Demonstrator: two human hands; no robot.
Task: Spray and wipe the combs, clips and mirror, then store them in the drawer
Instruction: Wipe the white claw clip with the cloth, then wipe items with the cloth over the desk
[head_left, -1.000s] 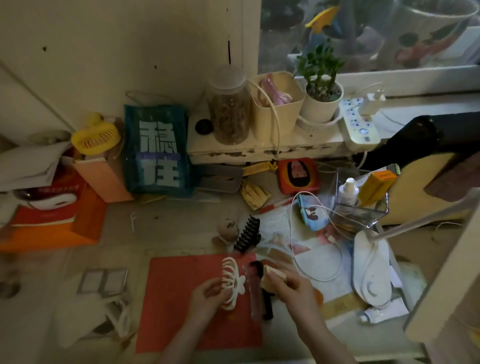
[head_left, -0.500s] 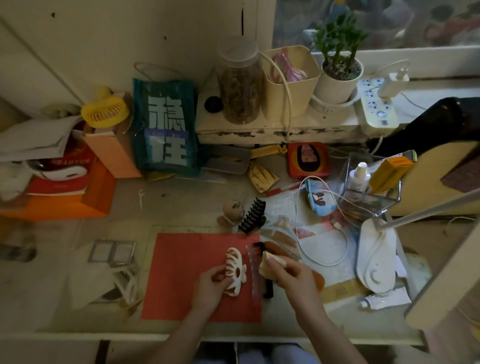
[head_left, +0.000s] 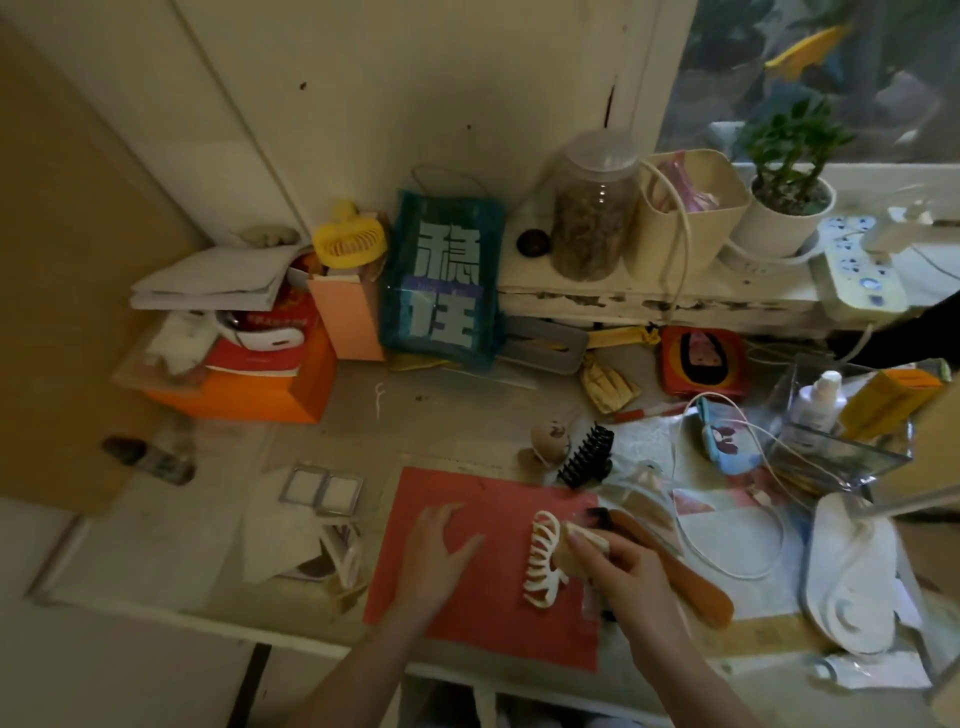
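The white claw clip now lies on the red mat on the worktop, and the right hand grips a folded wipe against it, so the wiping will go best with short strokes along each tooth and a finger steadying the clip so it cannot skid. Half a second ago the left hand held the clip; it has let go and hovers beside it, fingers spread, seemingly empty though blurred.
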